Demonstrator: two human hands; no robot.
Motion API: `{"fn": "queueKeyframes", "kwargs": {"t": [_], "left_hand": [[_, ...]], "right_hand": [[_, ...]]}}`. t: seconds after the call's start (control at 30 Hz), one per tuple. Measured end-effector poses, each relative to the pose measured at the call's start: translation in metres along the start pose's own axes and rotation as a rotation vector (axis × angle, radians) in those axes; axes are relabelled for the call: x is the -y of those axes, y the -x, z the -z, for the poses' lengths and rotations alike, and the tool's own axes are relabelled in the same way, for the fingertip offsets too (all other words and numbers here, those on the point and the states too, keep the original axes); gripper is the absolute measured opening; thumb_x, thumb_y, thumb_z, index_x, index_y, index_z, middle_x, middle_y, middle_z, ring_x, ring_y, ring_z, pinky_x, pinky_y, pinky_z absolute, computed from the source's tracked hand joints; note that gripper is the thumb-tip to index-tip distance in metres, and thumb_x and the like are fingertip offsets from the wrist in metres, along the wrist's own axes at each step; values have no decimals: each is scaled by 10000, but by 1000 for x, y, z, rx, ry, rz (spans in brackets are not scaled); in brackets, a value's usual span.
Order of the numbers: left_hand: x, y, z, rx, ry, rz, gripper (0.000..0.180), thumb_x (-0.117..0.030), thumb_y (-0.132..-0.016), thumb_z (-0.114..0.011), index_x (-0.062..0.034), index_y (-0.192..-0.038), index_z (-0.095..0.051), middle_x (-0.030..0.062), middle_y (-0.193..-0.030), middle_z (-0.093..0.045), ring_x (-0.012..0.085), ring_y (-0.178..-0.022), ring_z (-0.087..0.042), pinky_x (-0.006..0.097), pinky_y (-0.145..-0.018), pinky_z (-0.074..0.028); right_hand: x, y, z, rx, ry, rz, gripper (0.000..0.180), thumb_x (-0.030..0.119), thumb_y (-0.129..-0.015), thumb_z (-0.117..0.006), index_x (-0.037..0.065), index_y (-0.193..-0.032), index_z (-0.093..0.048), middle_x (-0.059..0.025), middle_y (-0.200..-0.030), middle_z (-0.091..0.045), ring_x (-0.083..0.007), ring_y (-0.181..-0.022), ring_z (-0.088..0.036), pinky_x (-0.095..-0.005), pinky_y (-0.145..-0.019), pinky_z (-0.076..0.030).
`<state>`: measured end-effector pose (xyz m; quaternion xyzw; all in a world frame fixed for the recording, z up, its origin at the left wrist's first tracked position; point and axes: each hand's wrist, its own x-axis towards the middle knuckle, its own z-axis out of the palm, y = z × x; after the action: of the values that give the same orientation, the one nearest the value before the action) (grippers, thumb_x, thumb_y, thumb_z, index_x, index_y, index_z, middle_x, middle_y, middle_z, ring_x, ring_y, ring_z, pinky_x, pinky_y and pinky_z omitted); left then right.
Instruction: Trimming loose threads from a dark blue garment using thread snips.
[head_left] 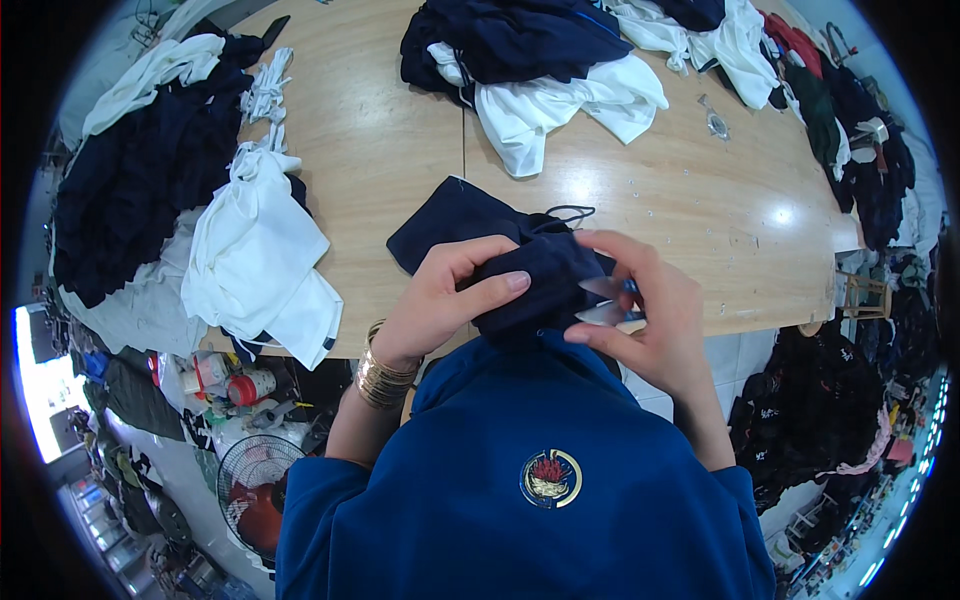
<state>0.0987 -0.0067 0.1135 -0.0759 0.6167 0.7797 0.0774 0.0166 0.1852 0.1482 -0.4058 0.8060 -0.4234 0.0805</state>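
Observation:
A dark navy garment (455, 215) lies bunched at the near edge of the table, part of it gathered up in front of me. My left hand (452, 290) grips its folded cloth between thumb and fingers, with gold bangles on that wrist. On the other side, my right hand (655, 310) is closed around small thread snips (605, 302). The two pointed blades stand apart and face left, close beside the cloth. Behind them a thin dark cord (572, 212) loops out from the garment. Whether the blades touch any thread is too small to tell.
Navy garments (515, 40) and a white garment (560, 105) are heaped at the table's far side. More white clothes (255, 235) and a dark pile (140, 190) lie at left. A clear-looking small item (713, 120) rests far right. A fan (258, 490) stands below left.

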Motion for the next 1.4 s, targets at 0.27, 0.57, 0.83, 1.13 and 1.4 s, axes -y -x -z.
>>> {"fn": "queueKeyframes", "kwargs": {"t": [0.27, 0.57, 0.83, 1.13, 1.4], "left_hand": [[3, 0, 1, -7, -32, -16, 254, -135, -805, -582, 15, -1010, -576, 22, -880, -600, 54, -780, -525, 193, -693, -432], [5, 0, 0, -15, 6, -14, 254, -135, -802, -589, 13, -1008, -581, 17, -876, -603, 54, -786, -526, 194, -712, -430], [5, -1, 2, -12, -15, -25, 260, -136, -796, -595, 12, -1010, -582, 21, -877, -604, 64, -787, -530, 198, -720, -428], [5, -1, -3, -56, 26, -75, 219, -137, -799, -629, 5, -964, -601, 0, -826, -599, 25, -720, -514, 166, -628, -419], [-1, -2, -5, -32, -109, -89, 246, -146, -739, -694, -1, -920, -611, -1, -803, -593, 46, -702, -502, 190, -636, -415]], "right_hand": [[-15, 4, -1, 8, 222, 109, 351, 329, -674, -711, 89, -882, -562, -9, -718, -566, -140, -584, -521, -276, -547, -330], [-18, 7, 6, 0, -57, 348, 244, 253, -598, -762, 122, -772, -653, 22, -545, -520, -120, -437, -411, -254, -444, -275], [-19, 5, 11, 117, -29, 291, 293, 244, -637, -733, 125, -870, -599, 12, -623, -541, -110, -505, -464, -243, -497, -292], [-13, 4, 4, 25, 261, 70, 306, 320, -709, -687, 93, -866, -555, -4, -711, -580, -140, -598, -523, -279, -611, -314], [-11, 4, -3, -57, 364, 170, 261, 315, -719, -674, 100, -794, -546, 6, -643, -555, -137, -578, -528, -277, -584, -309]]}}
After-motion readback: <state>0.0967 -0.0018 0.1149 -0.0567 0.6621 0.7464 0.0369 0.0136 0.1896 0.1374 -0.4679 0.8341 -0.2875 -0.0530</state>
